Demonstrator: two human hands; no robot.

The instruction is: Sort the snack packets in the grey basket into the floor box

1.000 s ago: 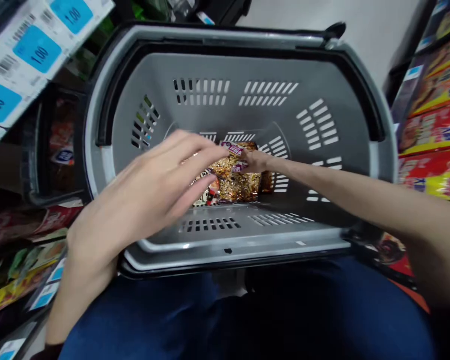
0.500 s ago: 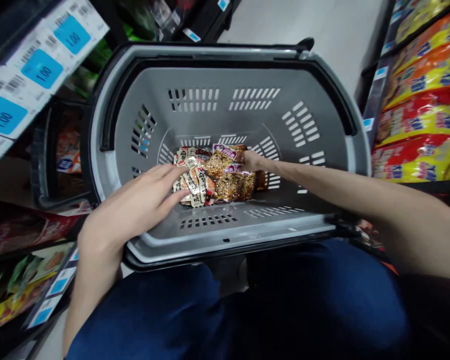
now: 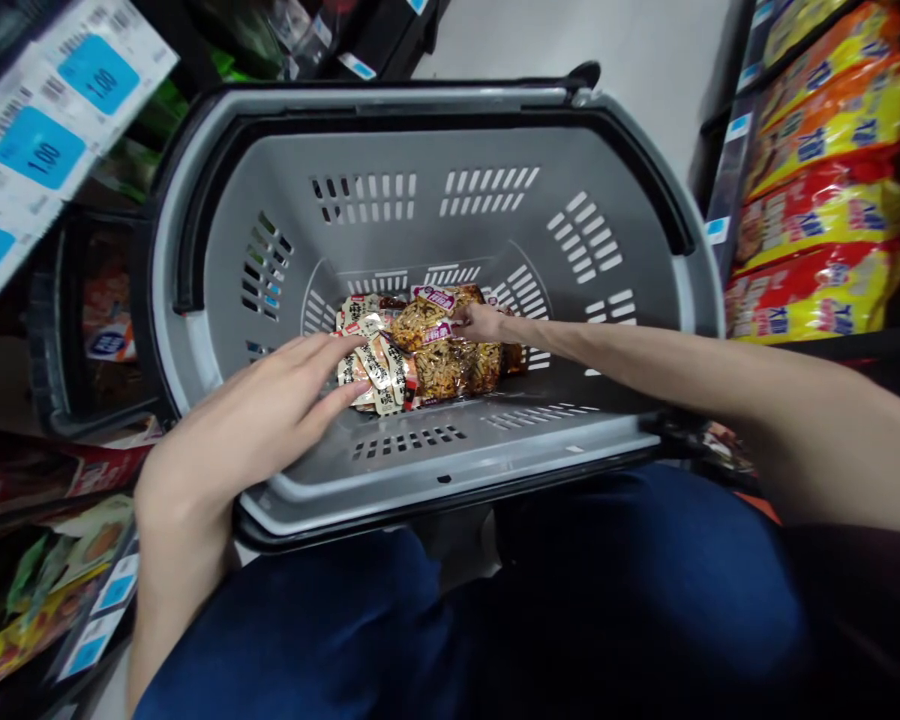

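Left hand is holding its fingers open over pale packets inside the basket; brown packets are lying beside them, the right hand touching one, grip unclear. Arranging is seemingly underway; the next move is calling for a secure pinch.

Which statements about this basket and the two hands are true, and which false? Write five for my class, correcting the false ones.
1. The basket is grey inside. True.
2. The right hand is outside the basket. False: it reaches inside, at the brown packets.
3. The cream packets lie left of the brown packets. True.
4. The labels marked 1.00 are red. False: they are blue.
5. The left hand is balled in a fist. False: its fingers are extended.
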